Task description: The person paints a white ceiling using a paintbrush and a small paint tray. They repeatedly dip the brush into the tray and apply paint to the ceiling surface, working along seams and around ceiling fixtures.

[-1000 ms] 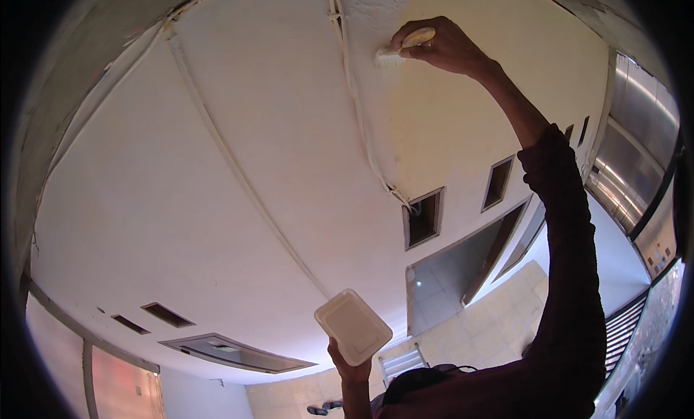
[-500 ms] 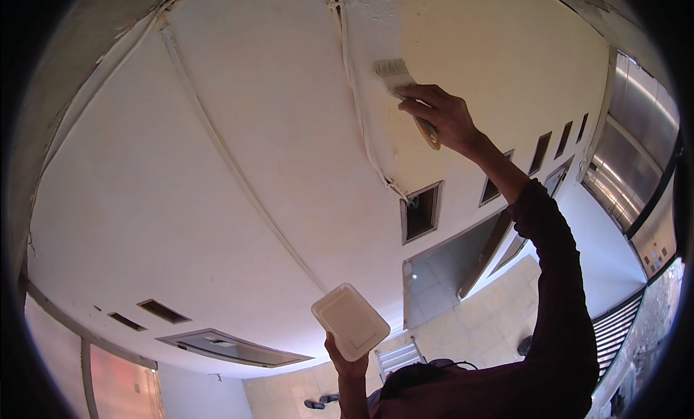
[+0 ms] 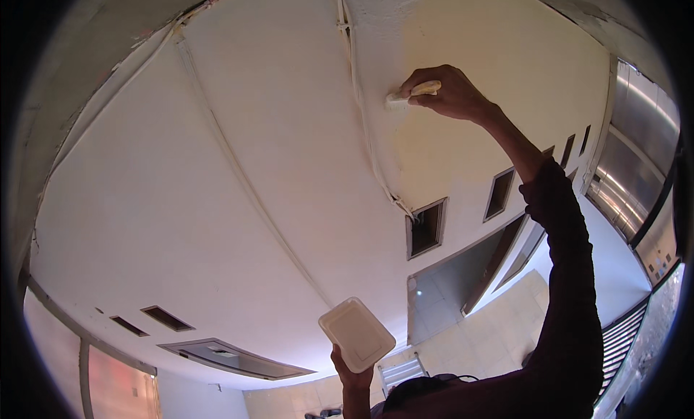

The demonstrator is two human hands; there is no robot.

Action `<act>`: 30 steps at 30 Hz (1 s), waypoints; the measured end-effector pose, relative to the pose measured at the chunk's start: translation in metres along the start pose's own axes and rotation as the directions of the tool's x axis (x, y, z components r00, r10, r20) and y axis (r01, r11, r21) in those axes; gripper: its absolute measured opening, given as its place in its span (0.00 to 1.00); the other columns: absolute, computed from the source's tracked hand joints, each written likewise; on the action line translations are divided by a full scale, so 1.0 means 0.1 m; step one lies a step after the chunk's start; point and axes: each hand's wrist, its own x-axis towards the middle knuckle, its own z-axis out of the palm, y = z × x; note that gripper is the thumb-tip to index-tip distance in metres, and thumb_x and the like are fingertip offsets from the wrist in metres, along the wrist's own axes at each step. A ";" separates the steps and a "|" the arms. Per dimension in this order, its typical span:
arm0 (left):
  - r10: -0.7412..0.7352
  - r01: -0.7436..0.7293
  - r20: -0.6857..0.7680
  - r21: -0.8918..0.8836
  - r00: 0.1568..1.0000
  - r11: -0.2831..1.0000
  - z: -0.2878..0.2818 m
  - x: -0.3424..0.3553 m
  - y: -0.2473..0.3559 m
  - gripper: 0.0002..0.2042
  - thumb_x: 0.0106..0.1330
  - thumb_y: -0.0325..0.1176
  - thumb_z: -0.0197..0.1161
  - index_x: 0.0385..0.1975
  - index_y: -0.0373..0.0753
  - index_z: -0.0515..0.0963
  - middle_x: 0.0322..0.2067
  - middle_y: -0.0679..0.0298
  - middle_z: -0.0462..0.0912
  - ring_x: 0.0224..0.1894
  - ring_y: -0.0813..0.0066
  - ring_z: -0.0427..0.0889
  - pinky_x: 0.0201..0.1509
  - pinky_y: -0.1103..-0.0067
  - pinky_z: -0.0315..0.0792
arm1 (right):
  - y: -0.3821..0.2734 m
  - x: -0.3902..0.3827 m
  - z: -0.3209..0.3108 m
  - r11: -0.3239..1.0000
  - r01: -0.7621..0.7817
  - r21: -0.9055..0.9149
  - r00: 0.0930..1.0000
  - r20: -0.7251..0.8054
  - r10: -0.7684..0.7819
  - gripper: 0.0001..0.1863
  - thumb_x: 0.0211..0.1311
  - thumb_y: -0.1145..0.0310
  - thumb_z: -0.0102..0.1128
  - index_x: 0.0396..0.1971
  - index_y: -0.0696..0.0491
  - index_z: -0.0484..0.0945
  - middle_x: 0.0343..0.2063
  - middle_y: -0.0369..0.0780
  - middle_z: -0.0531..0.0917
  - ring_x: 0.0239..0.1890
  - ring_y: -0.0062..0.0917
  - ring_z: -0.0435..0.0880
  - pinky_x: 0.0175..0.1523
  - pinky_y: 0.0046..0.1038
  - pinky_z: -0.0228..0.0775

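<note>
My right hand, raised high, is closed around a paintbrush with a yellowish handle. The whitish bristle end lies at the wall, close to the border between the cream-yellow paint and a whiter strip; my fingers hide part of the brush. Lower down, my left hand grips the edge of a shallow, pale rectangular plastic tub, held tilted in front of the wall. Whether paint is in it I cannot tell.
White cables run down the wall just left of the brush to a small dark opening. A thin conduit crosses farther left. Below are a doorway, a tiled floor and a metal ladder.
The brush in my right hand has turned from bristles pointing up to lying nearly sideways at the wall. My left hand and the tub have shifted slightly down in the view.
</note>
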 end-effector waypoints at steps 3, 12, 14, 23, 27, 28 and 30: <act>-0.162 0.151 0.003 -0.378 0.987 0.913 0.06 0.02 0.16 0.26 0.68 0.48 0.57 0.62 0.42 0.65 0.52 0.60 0.76 0.52 0.64 0.78 0.50 0.64 0.79 | -0.03 0.41 -0.29 0.997 0.028 -0.068 0.993 -0.110 -0.035 0.07 0.61 0.70 0.65 0.38 0.51 0.83 0.35 0.33 0.87 0.35 0.22 0.84 0.44 0.26 0.75; -0.130 0.126 0.015 -0.393 0.991 0.911 0.00 0.00 0.04 0.29 0.72 0.58 0.48 0.66 0.46 0.64 0.55 0.62 0.75 0.57 0.62 0.77 0.53 0.60 0.79 | -0.03 0.51 -0.12 0.885 0.311 -0.345 0.758 -0.471 -0.451 0.13 0.57 0.77 0.69 0.42 0.49 0.83 0.43 0.35 0.86 0.42 0.28 0.86 0.48 0.26 0.82; -0.142 0.138 0.024 -0.431 0.990 0.892 -0.05 -0.02 -0.01 0.28 0.73 0.57 0.47 0.65 0.46 0.64 0.55 0.62 0.75 0.56 0.63 0.77 0.53 0.61 0.79 | -0.04 0.12 0.16 0.894 0.289 -0.343 0.831 -0.373 -0.412 0.14 0.55 0.77 0.68 0.43 0.49 0.82 0.47 0.35 0.84 0.45 0.29 0.85 0.48 0.28 0.83; -0.262 0.235 0.095 -0.782 0.960 0.577 -0.08 -0.02 0.01 0.26 0.74 0.54 0.48 0.64 0.45 0.65 0.54 0.63 0.76 0.54 0.63 0.79 0.52 0.61 0.80 | 0.09 -1.35 1.33 0.901 0.280 -0.330 0.953 -0.015 -0.302 0.18 0.48 0.74 0.69 0.40 0.46 0.75 0.53 0.34 0.77 0.48 0.28 0.83 0.44 0.28 0.83; -0.277 0.234 0.088 -0.798 0.957 0.555 -0.03 -0.02 0.09 0.26 0.74 0.55 0.49 0.64 0.46 0.66 0.53 0.63 0.77 0.54 0.63 0.79 0.52 0.61 0.80 | -0.01 -1.51 1.32 0.966 0.203 -0.158 0.976 0.116 -0.186 0.12 0.49 0.75 0.68 0.35 0.48 0.79 0.45 0.33 0.83 0.47 0.29 0.84 0.46 0.30 0.81; -0.277 0.229 0.078 -0.788 0.958 0.571 -0.02 -0.03 0.12 0.26 0.74 0.55 0.49 0.64 0.46 0.66 0.53 0.64 0.77 0.54 0.63 0.79 0.52 0.61 0.80 | -0.02 -1.46 1.25 0.982 0.162 -0.100 0.978 0.151 -0.146 0.11 0.50 0.75 0.68 0.34 0.48 0.80 0.43 0.33 0.84 0.45 0.28 0.84 0.45 0.30 0.81; -0.273 0.227 0.074 -0.777 0.959 0.588 -0.03 -0.06 0.10 0.26 0.73 0.56 0.49 0.64 0.46 0.66 0.53 0.64 0.77 0.54 0.63 0.79 0.52 0.61 0.80 | -0.01 -1.31 1.12 0.991 0.130 -0.015 0.976 0.178 -0.125 0.07 0.53 0.75 0.68 0.32 0.49 0.80 0.38 0.32 0.85 0.42 0.28 0.85 0.43 0.31 0.79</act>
